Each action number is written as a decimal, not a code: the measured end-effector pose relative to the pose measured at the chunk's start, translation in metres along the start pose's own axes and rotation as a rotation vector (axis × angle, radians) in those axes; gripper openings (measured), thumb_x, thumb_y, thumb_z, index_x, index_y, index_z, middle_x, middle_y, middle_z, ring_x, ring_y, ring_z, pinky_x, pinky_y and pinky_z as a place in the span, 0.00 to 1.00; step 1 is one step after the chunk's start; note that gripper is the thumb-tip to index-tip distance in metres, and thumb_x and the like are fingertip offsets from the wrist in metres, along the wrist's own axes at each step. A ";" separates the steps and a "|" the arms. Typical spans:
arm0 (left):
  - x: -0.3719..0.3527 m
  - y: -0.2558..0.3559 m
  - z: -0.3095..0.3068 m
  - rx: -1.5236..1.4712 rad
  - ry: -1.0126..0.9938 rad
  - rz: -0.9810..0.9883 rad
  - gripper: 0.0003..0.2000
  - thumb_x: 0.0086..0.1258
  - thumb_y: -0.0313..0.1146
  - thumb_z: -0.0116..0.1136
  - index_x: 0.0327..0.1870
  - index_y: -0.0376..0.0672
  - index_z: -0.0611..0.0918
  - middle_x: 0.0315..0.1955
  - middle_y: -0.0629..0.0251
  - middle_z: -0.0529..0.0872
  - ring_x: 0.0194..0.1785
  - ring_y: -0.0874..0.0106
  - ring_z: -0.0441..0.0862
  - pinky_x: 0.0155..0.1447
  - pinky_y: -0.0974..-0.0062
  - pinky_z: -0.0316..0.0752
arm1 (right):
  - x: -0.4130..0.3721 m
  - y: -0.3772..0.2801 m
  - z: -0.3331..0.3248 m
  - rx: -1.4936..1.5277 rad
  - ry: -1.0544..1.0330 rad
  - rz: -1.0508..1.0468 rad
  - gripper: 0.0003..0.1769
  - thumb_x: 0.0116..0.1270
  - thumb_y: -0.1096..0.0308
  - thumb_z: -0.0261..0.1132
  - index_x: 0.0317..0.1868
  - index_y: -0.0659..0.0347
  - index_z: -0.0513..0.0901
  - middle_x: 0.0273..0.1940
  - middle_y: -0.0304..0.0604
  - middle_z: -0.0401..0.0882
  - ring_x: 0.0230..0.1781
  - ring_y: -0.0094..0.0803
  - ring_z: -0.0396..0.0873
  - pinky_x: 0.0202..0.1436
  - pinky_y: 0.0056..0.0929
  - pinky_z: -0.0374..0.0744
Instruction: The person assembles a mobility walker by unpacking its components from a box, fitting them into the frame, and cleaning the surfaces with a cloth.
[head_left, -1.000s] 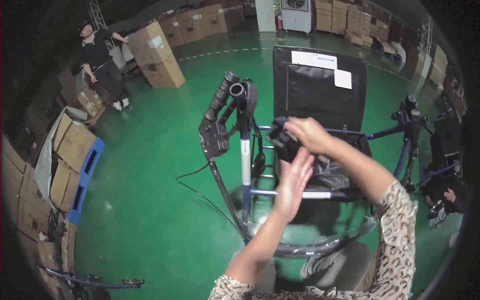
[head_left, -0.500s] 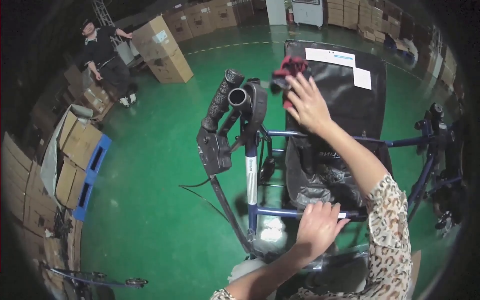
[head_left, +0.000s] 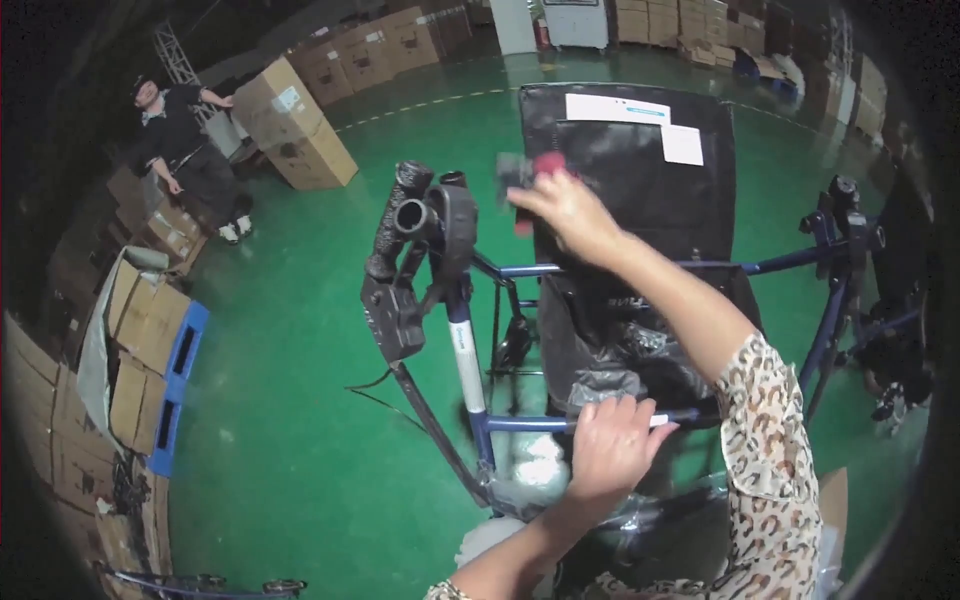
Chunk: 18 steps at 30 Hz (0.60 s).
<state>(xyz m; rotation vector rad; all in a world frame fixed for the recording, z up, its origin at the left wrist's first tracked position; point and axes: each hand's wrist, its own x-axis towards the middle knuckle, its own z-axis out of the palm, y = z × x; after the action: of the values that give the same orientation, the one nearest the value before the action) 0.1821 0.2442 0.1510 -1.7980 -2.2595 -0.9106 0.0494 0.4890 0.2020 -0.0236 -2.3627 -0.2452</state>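
My left hand [head_left: 612, 445] is wrapped round the lower blue tube [head_left: 530, 424] of a wheeled metal frame. Farther forward, my right hand [head_left: 575, 215] holds a red and dark cloth [head_left: 549, 163], blurred by motion, at the left edge of the black fabric panel [head_left: 625, 175]. White labels [head_left: 683, 144] are on the panel's upper part. Below it lies a black bag-like part [head_left: 600, 340] with clear plastic. A black handle grip [head_left: 388, 235] and an open round tube end [head_left: 412, 218] stand at the frame's left.
A person [head_left: 190, 150] stands at the back left beside a tall cardboard box [head_left: 290, 120]. Flattened cartons lie by a blue pallet [head_left: 182, 345] at the left. Another dark blue frame part [head_left: 828, 310] stands at the right. Boxes line the back.
My right hand and the cloth have moved left and slightly down, to the panel's left edge. My left hand stays on the tube. The whole view has shifted a little.
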 end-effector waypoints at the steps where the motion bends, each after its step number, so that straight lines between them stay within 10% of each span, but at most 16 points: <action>1: 0.000 0.000 0.000 -0.005 0.010 0.000 0.13 0.65 0.46 0.62 0.38 0.46 0.83 0.28 0.67 0.78 0.34 0.67 0.74 0.44 0.68 0.65 | -0.032 -0.004 -0.003 0.179 -0.025 0.012 0.22 0.60 0.68 0.60 0.57 0.55 0.77 0.46 0.45 0.75 0.44 0.45 0.74 0.49 0.38 0.76; 5: -0.002 -0.002 0.001 -0.019 0.024 0.010 0.13 0.64 0.46 0.63 0.35 0.46 0.83 0.27 0.67 0.78 0.33 0.67 0.74 0.44 0.68 0.65 | -0.110 0.027 -0.057 0.195 -0.128 0.380 0.31 0.51 0.78 0.63 0.59 0.60 0.75 0.54 0.49 0.78 0.55 0.46 0.76 0.60 0.37 0.73; 11: -0.005 -0.004 0.005 -0.031 0.011 0.000 0.12 0.63 0.46 0.63 0.33 0.46 0.83 0.26 0.67 0.78 0.33 0.67 0.74 0.44 0.68 0.65 | -0.224 0.142 -0.058 -0.190 0.366 0.922 0.26 0.58 0.77 0.58 0.60 0.63 0.72 0.55 0.52 0.75 0.54 0.49 0.76 0.59 0.40 0.74; 18: -0.005 -0.001 0.005 0.037 0.043 -0.002 0.12 0.63 0.46 0.63 0.32 0.47 0.84 0.25 0.68 0.78 0.32 0.67 0.74 0.44 0.68 0.65 | -0.053 -0.014 -0.012 0.095 0.228 0.501 0.22 0.59 0.74 0.57 0.56 0.59 0.76 0.47 0.50 0.77 0.44 0.48 0.77 0.49 0.43 0.75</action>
<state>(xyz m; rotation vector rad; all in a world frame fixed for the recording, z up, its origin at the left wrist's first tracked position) 0.1842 0.2427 0.1446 -1.7442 -2.2372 -0.8929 0.0941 0.4759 0.1713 -0.5078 -2.0597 0.1034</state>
